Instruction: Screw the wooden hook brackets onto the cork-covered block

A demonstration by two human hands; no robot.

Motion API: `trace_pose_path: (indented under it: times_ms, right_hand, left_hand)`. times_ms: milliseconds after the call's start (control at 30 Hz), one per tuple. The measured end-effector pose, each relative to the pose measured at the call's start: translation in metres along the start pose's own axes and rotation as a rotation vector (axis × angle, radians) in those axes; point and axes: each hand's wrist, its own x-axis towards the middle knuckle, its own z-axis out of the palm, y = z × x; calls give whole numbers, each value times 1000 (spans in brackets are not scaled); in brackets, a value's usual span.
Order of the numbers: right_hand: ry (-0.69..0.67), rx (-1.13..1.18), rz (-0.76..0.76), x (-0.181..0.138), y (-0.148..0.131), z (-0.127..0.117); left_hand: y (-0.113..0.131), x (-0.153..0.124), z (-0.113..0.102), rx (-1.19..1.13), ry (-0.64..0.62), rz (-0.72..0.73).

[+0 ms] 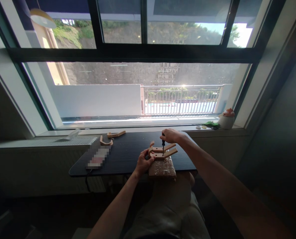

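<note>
My right hand (171,135) is closed around the dark handle of a screwdriver (163,144), which stands upright with its tip down on a pale wooden frame (159,155). Two angled wooden arms of this frame point to the right, and its left end is curved. My left hand (143,162) grips that curved end, fingers and thumb around it. Beneath the frame lies a brown block wrapped in shiny clear film (162,168), jutting over the table's near edge. The screw, if any, under the screwdriver tip is too small to make out.
On the black table (133,159) lie a curved wooden piece (106,142), another wooden piece (116,134) and a blurred-out item (98,158) with a cord. A white pot (226,120) stands on the window sill. A radiator (63,142) adjoins the table's left side.
</note>
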Motion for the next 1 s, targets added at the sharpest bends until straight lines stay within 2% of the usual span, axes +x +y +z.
trace_pose_path:
  times_ms: [133,300,567,767,1000]
  right_hand:
    - [-10,-5,6,-5,1,-8]
    - [-22,22,-112,-9,-3,-7]
    - [-2,-22,-25,-5,-5,5]
    - [-13,-55,16,-7,-6,0]
    - [-19,-48,-47,-14,-2,-6]
  left_hand:
    - [-3,0,1,11,-9,4]
    - [-6,0,1,-11,-7,1]
    - [-2,-1,0,22,8,1]
    - [2,-2,1,-38,7,-18]
    - [-2,0,2,-35,5,-3]
